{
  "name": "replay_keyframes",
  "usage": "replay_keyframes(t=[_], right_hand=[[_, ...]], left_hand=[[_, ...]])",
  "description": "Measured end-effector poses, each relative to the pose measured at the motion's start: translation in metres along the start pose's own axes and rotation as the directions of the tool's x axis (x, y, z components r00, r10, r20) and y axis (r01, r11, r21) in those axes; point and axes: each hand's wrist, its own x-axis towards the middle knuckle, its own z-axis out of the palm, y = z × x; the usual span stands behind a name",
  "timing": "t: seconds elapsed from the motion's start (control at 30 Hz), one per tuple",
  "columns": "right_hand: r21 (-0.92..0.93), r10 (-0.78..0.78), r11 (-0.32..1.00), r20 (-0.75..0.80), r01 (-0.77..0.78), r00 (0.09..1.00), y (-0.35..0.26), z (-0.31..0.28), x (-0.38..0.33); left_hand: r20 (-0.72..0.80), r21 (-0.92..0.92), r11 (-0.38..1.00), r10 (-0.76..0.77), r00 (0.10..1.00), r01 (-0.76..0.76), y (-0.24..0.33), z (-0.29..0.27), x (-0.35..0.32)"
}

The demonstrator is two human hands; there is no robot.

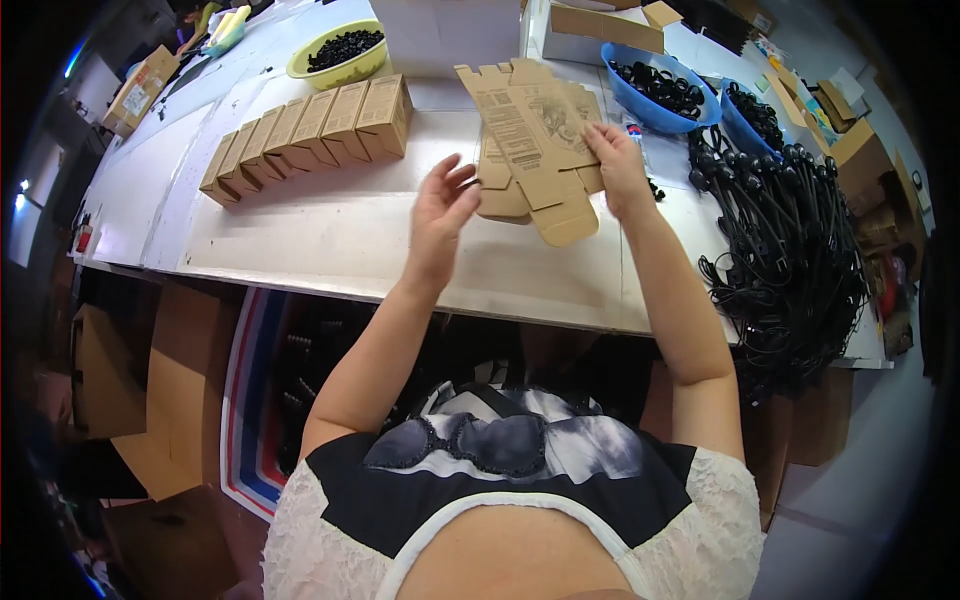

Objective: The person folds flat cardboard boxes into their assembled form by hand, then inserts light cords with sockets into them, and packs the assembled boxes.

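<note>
My right hand (620,172) pinches the right side of a flat, unfolded brown carton (540,150), which is tilted above the white table (330,225). Printing and a line drawing cover its upper face, and rounded flaps hang toward me. Beneath it, part of another flat carton (493,165) shows; how many lie there I cannot tell. To the left of the cartons my left hand (443,205) is raised with fingers apart and curved, holding nothing visible. A row of several folded brown boxes (305,130) stands on the table at the left, side by side.
A yellow bowl (335,58) of small black parts stands at the back left. Two blue bowls (660,90) at the back right hold black pieces. A large heap of black cables (790,240) hangs over the table's right front edge. Open cardboard boxes (180,390) stand below on the left.
</note>
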Motion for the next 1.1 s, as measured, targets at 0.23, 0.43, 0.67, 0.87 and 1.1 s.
replay_keyframes(t=[0.23, 0.43, 0.67, 0.87, 1.1], right_hand=[[0.514, 0.397, 0.29, 0.703, -0.807, 0.59, -0.029, 0.015, -0.085], [0.322, 0.245, 0.923, -0.077, -0.208, 0.967, -0.046, -0.043, -0.092], [-0.486, -0.481, 0.698, 0.226, 0.526, 0.847, -0.142, -0.017, -0.134], [-0.193, -0.265, 0.901, 0.467, 0.39, 0.844, -0.145, -0.012, -0.151], [-0.047, -0.517, 0.758, 0.566, 0.651, 0.643, -0.137, -0.006, -0.149]], left_hand=[[0.152, -0.241, 0.948, -0.176, 0.973, 0.209, -0.006, 0.04, 0.005], [0.104, -0.034, 0.999, 0.045, 0.993, -0.042, 0.035, 0.045, -0.015], [0.447, 0.62, 0.71, 0.03, 0.894, -0.334, 0.075, 0.043, -0.069], [0.886, 0.219, 0.964, -0.262, 0.384, 0.152, 0.065, 0.027, -0.063], [0.942, 0.271, 0.958, -0.283, 0.18, 0.09, 0.061, 0.044, -0.066]])
